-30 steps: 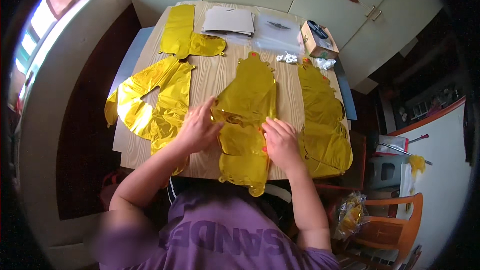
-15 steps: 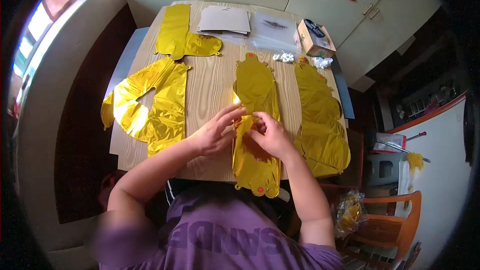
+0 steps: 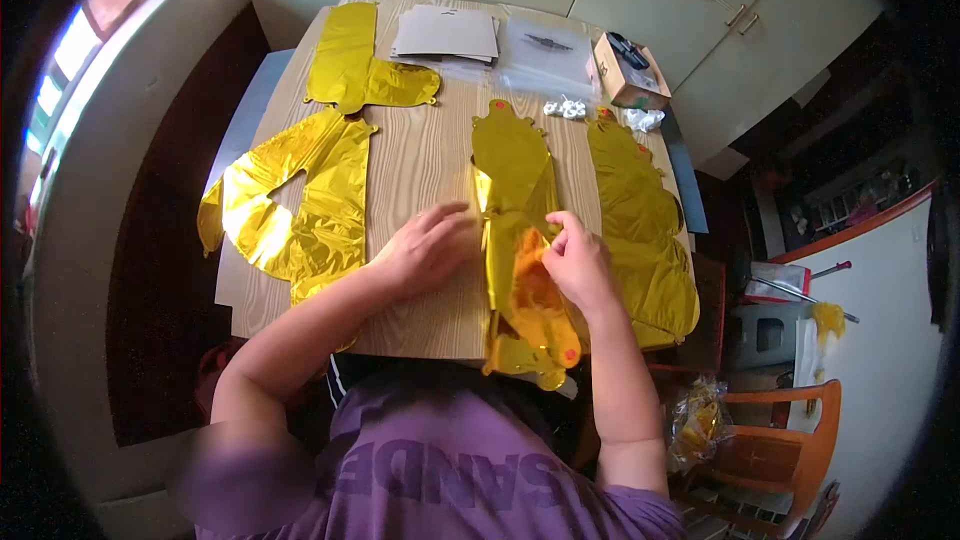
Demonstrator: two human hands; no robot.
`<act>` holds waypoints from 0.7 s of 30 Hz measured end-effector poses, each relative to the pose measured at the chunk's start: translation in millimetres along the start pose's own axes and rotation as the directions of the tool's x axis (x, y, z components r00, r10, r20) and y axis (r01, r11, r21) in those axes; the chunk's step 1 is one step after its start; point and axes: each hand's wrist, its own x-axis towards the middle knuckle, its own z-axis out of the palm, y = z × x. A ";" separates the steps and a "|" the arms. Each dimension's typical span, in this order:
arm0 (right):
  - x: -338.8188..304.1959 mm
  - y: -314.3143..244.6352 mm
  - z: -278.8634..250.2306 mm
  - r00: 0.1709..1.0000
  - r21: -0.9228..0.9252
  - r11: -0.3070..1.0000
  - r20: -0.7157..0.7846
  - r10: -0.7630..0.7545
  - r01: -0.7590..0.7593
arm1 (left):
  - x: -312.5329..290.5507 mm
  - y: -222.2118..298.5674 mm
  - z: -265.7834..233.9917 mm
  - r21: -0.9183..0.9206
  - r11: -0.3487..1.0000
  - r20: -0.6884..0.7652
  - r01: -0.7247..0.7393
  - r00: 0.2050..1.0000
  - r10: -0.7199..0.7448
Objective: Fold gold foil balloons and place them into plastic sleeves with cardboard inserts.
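Head view: a broad pale wood-grain table carries flat sheets of shiny gold foil, and the long gold foil piece with small rounded tabs lies in the middle, its lower end at the near edge. Half a second ago both hands met over its middle; now its lower half is drawn in along the left side, and an orange-tinted flap with a red dot stands out to the right. I judge that the piece is being doubled lengthwise and that this fold is only partway, since the flap does not lie flat. The left hand has moved off leftward, fingers loosely stretched and holding nothing, tips just beside the foil (too blurred to tell whether they touch). The right hand has thumb and forefinger brought together, apparently pinching the flap's upper edge, the other fingers curled.

Of the containers, flat clear plastic sleeves lie at the far side; whether anything is inside I cannot tell. A crinkled clear plastic bag by the brown wooden chair holds something gold. A small light-brown box stands at the far right corner, with a black object on top.
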 end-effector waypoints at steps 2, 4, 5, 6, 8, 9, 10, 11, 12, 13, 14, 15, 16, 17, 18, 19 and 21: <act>-0.9 12.0 6.2 0.996 -0.077 0.996 0.071 0.047 -0.042 | 6.1 -4.9 7.1 0.102 0.977 0.019 -0.188 0.982 0.187; -7.6 14.6 15.4 0.993 -0.110 0.993 0.112 0.048 -0.035 | 17.3 -3.9 11.2 0.116 0.958 0.016 -0.262 0.965 0.262; -9.2 14.8 18.1 0.996 -0.096 0.995 0.083 0.020 -0.012 | 23.6 -4.9 13.5 0.127 0.949 0.010 -0.289 0.957 0.290; -10.0 13.0 20.0 0.997 -0.067 0.998 0.070 0.025 -0.021 | 27.3 -5.9 15.2 0.141 0.939 0.006 -0.313 0.949 0.315; -11.7 10.3 21.9 0.998 -0.008 0.999 0.044 0.038 -0.038 | 32.0 -14.5 24.9 0.139 0.940 0.071 -0.312 0.950 0.304; -11.8 13.4 22.6 0.999 -0.025 0.999 0.032 0.028 -0.027 | 36.8 -12.8 26.9 0.136 0.939 0.103 -0.316 0.947 0.304; -11.6 18.7 25.2 1.000 -0.043 0.999 0.019 0.018 -0.017 | 39.4 -10.5 28.6 0.135 0.945 0.072 -0.298 0.954 0.290; -11.3 23.3 27.0 1.000 -0.061 0.998 0.007 0.008 -0.007 | 41.6 -8.2 30.0 0.133 0.951 0.040 -0.279 0.960 0.276; -12.0 27.1 28.5 1.000 -0.070 0.997 -0.004 -0.017 0.017 | 43.0 -4.3 30.3 0.128 0.957 0.011 -0.259 0.966 0.260; -12.6 30.1 29.6 0.999 -0.080 0.996 -0.015 -0.041 0.040 | 43.9 -2.1 31.1 0.158 0.961 -0.038 -0.227 0.971 0.235; -13.5 32.6 29.9 0.998 -0.090 0.994 -0.025 -0.066 0.063 | 44.7 -0.2 32.1 0.185 0.964 -0.086 -0.193 0.974 0.211; -13.7 27.8 27.2 0.999 -0.075 0.996 0.010 -0.045 0.046 | 43.7 0.3 32.2 0.215 0.965 -0.136 -0.152 0.974 0.183; -13.8 21.1 22.4 0.999 -0.061 0.998 0.046 -0.026 0.029 | 39.6 -3.0 34.6 0.217 0.962 -0.094 -0.163 0.978 0.187; -13.5 16.0 18.6 0.997 -0.047 0.999 0.082 -0.007 0.011 | 32.9 -8.9 38.4 0.219 0.960 -0.052 -0.175 0.980 0.190; -12.9 14.6 16.2 0.995 -0.045 0.999 0.099 0.005 -0.001 | 29.9 -8.5 39.2 0.219 0.957 -0.009 -0.190 0.981 0.196; -12.2 13.7 14.2 0.993 -0.043 0.999 0.117 0.016 -0.011 | 27.7 -7.5 41.1 0.206 0.952 0.050 -0.225 0.974 0.220; -12.6 16.9 14.6 0.994 -0.037 0.999 0.110 0.013 -0.009 | 32.3 -6.6 44.7 0.215 0.950 0.133 -0.226 0.971 0.201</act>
